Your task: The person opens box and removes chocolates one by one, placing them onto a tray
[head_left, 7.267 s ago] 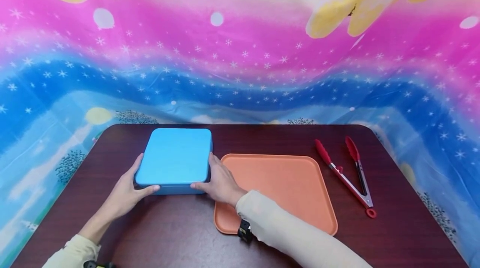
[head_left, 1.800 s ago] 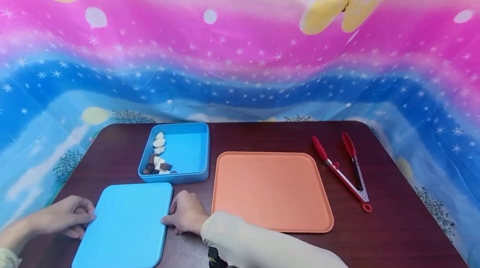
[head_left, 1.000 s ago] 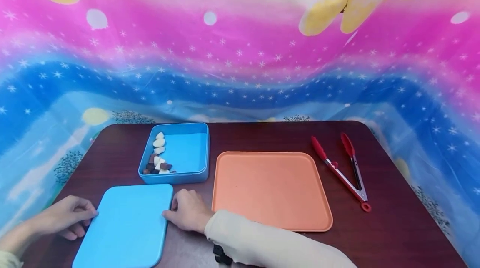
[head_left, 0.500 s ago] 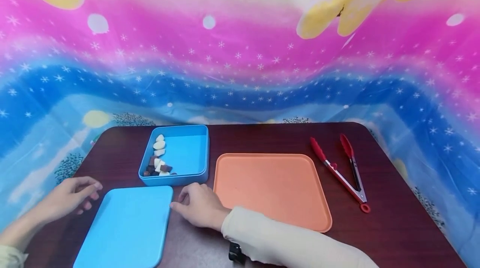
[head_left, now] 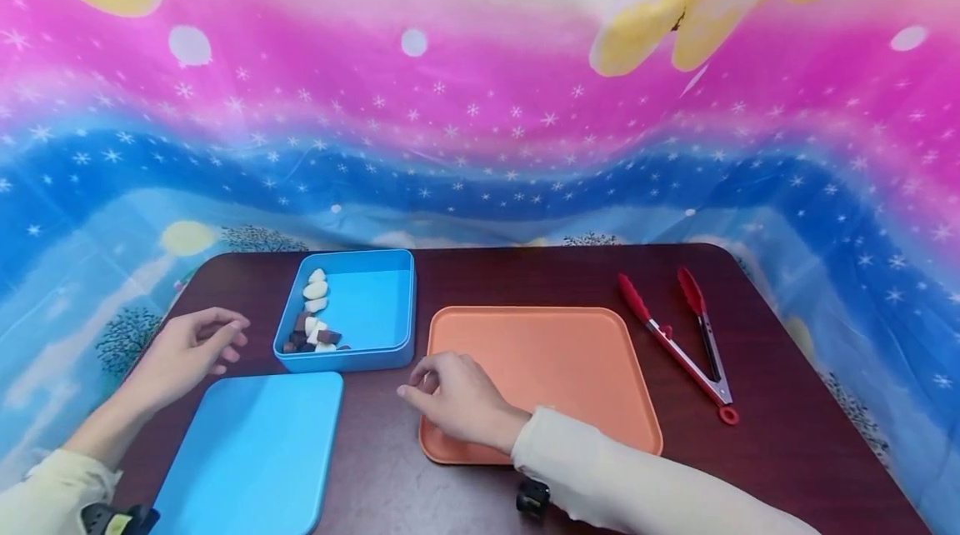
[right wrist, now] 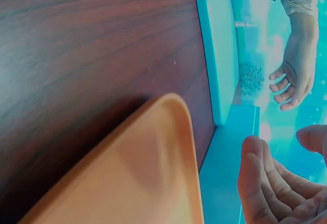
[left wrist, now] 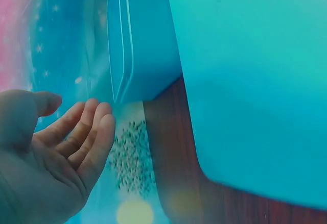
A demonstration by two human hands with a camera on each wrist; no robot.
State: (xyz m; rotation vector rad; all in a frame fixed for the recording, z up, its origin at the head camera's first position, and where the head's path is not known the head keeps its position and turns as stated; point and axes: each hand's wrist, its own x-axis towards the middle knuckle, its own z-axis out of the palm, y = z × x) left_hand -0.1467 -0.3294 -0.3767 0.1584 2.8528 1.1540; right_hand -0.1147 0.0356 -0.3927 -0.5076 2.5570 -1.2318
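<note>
My left hand (head_left: 187, 352) hovers beside the blue box, above the far left corner of its lid, fingers loosely bent and holding nothing. Over the left edge of the orange tray (head_left: 555, 360) is my right hand (head_left: 461, 400), also holding nothing, its fingers relaxed. The blue lid (head_left: 255, 452) lies flat on the table, in front of the uncovered blue box (head_left: 375, 358). Inside the box, white pieces (head_left: 316, 291) and dark brown pieces (head_left: 328, 337) gather along the left side and near corner. In the left wrist view, the left hand's fingers (left wrist: 97, 137) are apart from the lid.
Red-tipped metal tongs (head_left: 708, 352) lie spread on the right of the dark wooden table (head_left: 795, 452). A printed cloth (head_left: 480, 127) hangs behind the table and around its sides. The tray sits between box and tongs.
Earlier, both hands gripped the covered box; then the lid came off and was laid in front. Since then both hands have released the lid, the left moving up, the right moving rightward.
</note>
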